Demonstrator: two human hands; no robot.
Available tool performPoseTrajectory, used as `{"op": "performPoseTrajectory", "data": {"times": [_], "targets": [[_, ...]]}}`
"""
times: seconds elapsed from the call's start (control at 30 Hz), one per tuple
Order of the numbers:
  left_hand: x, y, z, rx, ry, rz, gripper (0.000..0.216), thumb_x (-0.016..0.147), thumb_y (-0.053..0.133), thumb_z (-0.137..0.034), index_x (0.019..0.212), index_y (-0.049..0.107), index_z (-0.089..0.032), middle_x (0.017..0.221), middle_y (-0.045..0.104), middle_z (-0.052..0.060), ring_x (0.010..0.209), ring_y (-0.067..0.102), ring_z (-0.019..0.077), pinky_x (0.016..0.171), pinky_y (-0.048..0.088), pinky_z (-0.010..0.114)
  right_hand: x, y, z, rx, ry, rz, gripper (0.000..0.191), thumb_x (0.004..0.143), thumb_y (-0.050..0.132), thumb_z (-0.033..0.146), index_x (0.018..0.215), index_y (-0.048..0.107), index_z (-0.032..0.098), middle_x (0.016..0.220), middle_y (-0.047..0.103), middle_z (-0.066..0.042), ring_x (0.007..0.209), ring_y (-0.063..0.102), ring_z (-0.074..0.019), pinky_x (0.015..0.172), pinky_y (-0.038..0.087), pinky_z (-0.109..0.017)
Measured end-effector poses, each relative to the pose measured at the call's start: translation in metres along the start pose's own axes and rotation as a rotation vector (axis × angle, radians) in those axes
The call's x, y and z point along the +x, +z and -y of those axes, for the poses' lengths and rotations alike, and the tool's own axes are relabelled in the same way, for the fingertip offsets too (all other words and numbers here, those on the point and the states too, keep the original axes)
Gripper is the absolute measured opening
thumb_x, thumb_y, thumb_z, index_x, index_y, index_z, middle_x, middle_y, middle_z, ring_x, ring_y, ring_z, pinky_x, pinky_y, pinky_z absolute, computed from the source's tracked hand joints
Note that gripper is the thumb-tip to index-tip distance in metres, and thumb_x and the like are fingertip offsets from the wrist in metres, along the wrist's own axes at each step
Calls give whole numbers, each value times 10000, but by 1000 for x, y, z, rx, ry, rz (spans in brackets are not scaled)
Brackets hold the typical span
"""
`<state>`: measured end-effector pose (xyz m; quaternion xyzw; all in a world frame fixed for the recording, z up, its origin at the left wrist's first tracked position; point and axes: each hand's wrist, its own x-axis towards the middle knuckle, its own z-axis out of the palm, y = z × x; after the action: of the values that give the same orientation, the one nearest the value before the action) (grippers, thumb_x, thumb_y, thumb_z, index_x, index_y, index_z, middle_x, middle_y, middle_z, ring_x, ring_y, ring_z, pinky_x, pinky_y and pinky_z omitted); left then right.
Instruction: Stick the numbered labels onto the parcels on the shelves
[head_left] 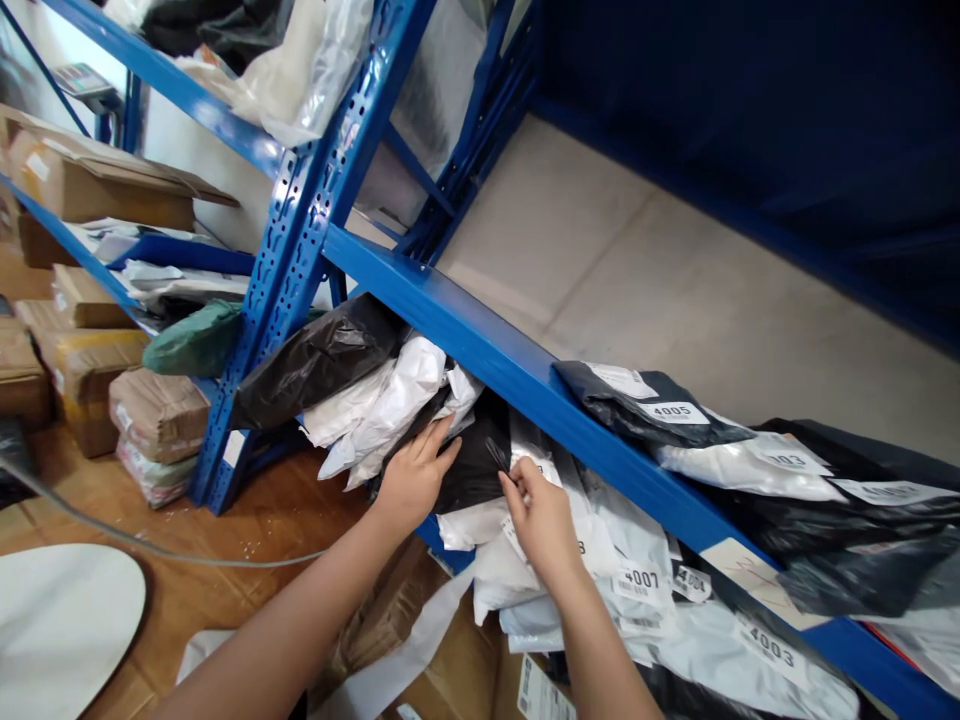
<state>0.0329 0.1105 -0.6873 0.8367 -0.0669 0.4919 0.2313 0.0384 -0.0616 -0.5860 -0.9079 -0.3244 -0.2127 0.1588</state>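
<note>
My right hand (538,512) pinches the edge of a black plastic mailer bag (474,468) between thumb and fingers. The bag lies among stacked parcels under the blue shelf beam. Just left of it, my left hand (414,478) rests with fingers stretched out against the white plastic mailer bags (405,395), its fingertips near the black bag's upper left side. A larger black plastic parcel (319,360) lies farther left, against the upright. Below and right of my right hand are white parcels, among them a white mailer bag labelled 4007 (637,560).
The blue shelf beam (480,345) crosses just above my hands. Labelled parcels, one reading 4005 (671,412), sit on the upper shelf at right. A perforated blue upright (281,260) stands at left, with cardboard boxes (94,375) beyond it. A grey cable (187,555) runs at lower left.
</note>
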Motion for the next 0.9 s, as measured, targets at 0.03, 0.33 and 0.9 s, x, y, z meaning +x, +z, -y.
{"op": "performPoseTrajectory", "data": {"times": [0.03,0.33,0.9], "targets": [[0,-3,1,-27,10,1,436,850,403,-40,1210,608,-176,1473,395,127,1301,428,286,1050,401,441,-3,-3,-1,26,-28,-2,234,902,412,340,687,395,247,507,452,59,430,447,-132,494,338,-239],[-2,-7,6,163,158,-6,293,912,396,-93,1071,642,-93,1458,417,123,1310,436,227,1016,457,346,-35,-10,-3,-14,-172,-52,258,905,485,313,670,417,230,509,445,80,404,435,-83,444,350,-183],[-5,-1,7,156,207,-43,293,912,380,-75,1047,640,-72,1458,419,117,1324,415,226,986,476,335,-36,4,-12,37,-72,-144,238,856,569,327,655,504,217,505,522,59,424,488,-86,456,378,-188]]}}
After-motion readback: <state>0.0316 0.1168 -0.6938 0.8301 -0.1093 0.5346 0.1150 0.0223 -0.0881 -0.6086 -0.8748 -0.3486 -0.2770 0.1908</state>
